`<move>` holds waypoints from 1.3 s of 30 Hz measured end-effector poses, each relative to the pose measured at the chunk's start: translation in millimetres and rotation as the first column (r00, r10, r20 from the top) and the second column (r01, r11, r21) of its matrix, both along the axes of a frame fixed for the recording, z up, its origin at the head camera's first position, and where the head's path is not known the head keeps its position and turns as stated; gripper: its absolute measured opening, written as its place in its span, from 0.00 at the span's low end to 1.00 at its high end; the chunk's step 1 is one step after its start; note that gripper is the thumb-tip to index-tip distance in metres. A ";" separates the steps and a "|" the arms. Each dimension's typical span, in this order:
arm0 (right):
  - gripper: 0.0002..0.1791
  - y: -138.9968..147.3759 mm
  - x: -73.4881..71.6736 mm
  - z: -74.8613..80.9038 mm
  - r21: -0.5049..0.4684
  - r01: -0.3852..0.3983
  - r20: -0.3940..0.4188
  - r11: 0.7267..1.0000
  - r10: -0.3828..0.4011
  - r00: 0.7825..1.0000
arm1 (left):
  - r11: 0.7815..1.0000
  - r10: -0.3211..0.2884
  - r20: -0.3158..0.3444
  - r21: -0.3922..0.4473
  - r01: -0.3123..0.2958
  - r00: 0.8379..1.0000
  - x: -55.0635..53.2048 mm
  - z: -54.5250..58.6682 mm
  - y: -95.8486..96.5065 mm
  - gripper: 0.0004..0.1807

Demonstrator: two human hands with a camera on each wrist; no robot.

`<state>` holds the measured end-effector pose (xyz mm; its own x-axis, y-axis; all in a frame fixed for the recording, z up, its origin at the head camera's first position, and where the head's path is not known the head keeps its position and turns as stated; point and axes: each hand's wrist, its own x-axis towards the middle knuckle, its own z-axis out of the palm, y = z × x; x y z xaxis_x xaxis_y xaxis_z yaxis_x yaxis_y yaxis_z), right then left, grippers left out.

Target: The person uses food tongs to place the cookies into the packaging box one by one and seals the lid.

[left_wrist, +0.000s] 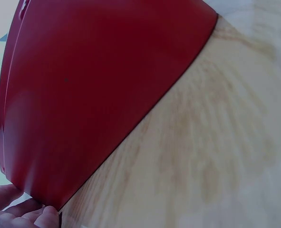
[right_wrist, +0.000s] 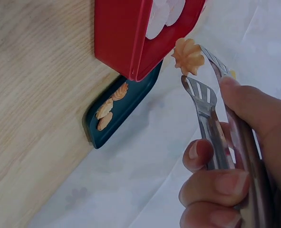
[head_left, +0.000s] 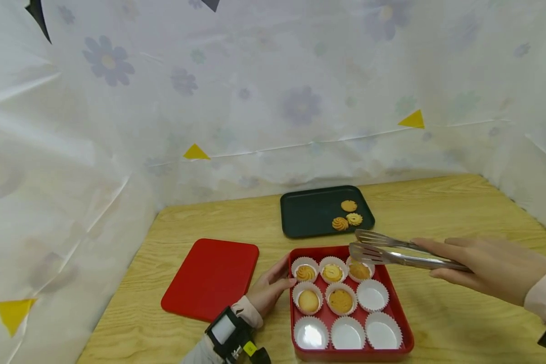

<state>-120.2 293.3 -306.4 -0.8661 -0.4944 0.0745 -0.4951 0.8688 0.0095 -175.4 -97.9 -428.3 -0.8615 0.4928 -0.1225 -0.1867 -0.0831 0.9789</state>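
Observation:
My right hand (head_left: 496,268) holds metal tongs (head_left: 405,257) with slotted tips. The tips stand over the back right paper cup of a red square box (head_left: 402,328). A ridged, flower-shaped cookie (right_wrist: 188,57) shows right at the tips in the right wrist view, with the two arms spread around it. Several white paper cups line the box in rows. The back row and two cups of the middle row hold cookies; an empty cup (head_left: 373,295) sits at middle right, and the front row is empty. My left hand (head_left: 268,287) grips the box's left wall, thumb over the rim.
A dark green tray (head_left: 309,210) lies behind the box, with a plain round cookie (head_left: 349,206) and two patterned cookies (head_left: 340,223) at its right end. A red square lid (head_left: 214,278) lies flat at the left. White flowered sheeting encloses the wooden table (head_left: 441,212).

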 end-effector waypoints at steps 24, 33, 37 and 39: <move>0.32 -4.4 25.5 3.0 0.192 0.086 0.176 0.978 -0.120 0.977 | 1.000 -0.001 -0.006 -0.018 0.001 1.000 -0.7 -0.6 -1.0 0.38; 0.32 -12.4 20.6 1.6 0.264 0.050 0.200 0.963 -0.105 0.974 | 1.000 0.002 -0.008 0.003 -0.002 1.000 -0.4 -1.6 0.2 0.38; 0.32 -15.1 21.4 5.0 0.260 0.039 0.195 0.965 -0.092 0.977 | 1.000 0.004 0.002 0.002 -0.004 1.000 -0.3 -0.6 0.2 0.38; 0.32 -16.2 22.3 7.1 0.255 0.031 0.188 0.966 -0.081 0.979 | 1.000 0.005 0.007 -0.009 -0.005 1.000 0.0 0.2 -0.3 0.38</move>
